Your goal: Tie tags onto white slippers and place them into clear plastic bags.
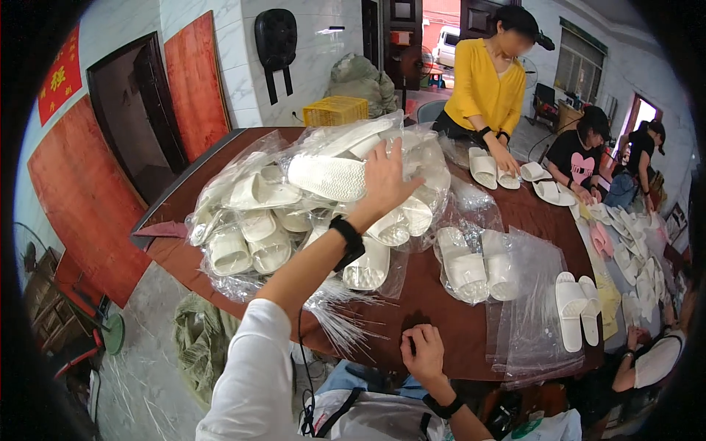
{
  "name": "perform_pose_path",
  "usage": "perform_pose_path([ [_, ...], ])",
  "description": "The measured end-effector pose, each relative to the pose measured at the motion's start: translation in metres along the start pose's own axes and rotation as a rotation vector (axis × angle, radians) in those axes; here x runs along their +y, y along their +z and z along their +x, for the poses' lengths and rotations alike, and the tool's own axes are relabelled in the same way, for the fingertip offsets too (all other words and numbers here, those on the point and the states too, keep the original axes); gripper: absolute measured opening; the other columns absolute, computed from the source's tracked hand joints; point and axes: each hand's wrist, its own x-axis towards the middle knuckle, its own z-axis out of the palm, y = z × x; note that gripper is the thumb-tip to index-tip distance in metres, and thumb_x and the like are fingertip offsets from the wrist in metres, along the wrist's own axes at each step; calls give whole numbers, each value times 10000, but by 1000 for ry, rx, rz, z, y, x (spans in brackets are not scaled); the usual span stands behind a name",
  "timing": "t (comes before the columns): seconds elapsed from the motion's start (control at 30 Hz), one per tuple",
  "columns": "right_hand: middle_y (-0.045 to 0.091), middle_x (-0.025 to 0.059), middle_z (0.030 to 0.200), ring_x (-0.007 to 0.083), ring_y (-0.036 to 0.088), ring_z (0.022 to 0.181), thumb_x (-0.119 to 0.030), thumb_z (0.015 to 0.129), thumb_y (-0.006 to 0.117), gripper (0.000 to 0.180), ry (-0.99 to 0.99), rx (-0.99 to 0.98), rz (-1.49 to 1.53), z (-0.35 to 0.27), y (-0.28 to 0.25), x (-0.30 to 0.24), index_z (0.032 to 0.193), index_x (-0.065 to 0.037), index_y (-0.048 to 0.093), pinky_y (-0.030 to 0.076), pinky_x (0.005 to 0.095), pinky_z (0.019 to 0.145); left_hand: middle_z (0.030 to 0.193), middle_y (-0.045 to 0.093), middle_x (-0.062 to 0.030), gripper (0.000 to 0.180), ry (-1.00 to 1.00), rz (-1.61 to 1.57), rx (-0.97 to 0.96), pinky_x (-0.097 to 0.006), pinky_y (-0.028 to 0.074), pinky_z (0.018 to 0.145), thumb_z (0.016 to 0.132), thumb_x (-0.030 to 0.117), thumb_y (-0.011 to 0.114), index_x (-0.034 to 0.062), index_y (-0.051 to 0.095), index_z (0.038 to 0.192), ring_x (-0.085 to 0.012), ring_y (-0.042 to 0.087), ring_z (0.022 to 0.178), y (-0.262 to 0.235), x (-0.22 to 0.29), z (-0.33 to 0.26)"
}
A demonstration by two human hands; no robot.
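Observation:
My left hand (pixel 390 180) reaches over a large pile of clear-bagged white slippers, its fingers spread against the bags. Beside those fingers lies a bagged white slipper (pixel 327 178) with its ridged sole showing. My right hand (pixel 425 353) is just above the near table edge, fingers curled in, with nothing visible in them. Ahead of it, a pair of white slippers (pixel 465 268) sits in a clear bag. Farther right are flat, clear plastic bags (pixel 526 331) and an unbagged pair of white slippers (pixel 572 312). A bundle of thin white ties (pixel 342 323) fans out below the pile.
Everything rests on a brown-covered table (pixel 426 309). Across it, a person in yellow (pixel 482 81) handles loose white slippers (pixel 483 167). More people work at the right around a table heaped with slippers (pixel 636 250). A yellow crate (pixel 334 110) stands behind; a green sack (pixel 200 342) lies at the left.

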Motion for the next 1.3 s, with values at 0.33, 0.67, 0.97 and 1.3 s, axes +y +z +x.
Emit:
perform_pose_path([
  [0.33,557,130,937,332,541,848,-29,779,643,127,-33,20,60,-3,1,-2,894,-42,591,461,415,729,921,660,-200,234,-97,344,-185,-467,436,854,827,233,592,60,657,971,-352,634,894,40,-44,31],
  [0.67,545,133,944,337,530,859,-41,794,634,123,-61,7,48,-4,0,-2,904,-49,581,457,419,734,794,707,-107,277,-279,-795,102,-333,508,605,902,167,476,1,696,880,-216,652,652,-74,7,134],
  [0.97,497,204,1124,337,535,986,-103,817,677,468,110,63,195,10,-12,-3,1223,3,470,475,384,776,1103,680,-75,285,-416,-1136,-358,-287,561,782,996,183,439,16,598,1162,-174,667,891,-150,86,130],
  [1.3,354,268,1412,342,422,1285,-262,831,750,922,396,177,694,79,-42,28,1478,-3,145,454,418,947,1171,632,-151,307,-591,-1466,-442,-374,541,909,1011,132,387,-42,512,1229,-271,632,1031,-146,100,136],
])
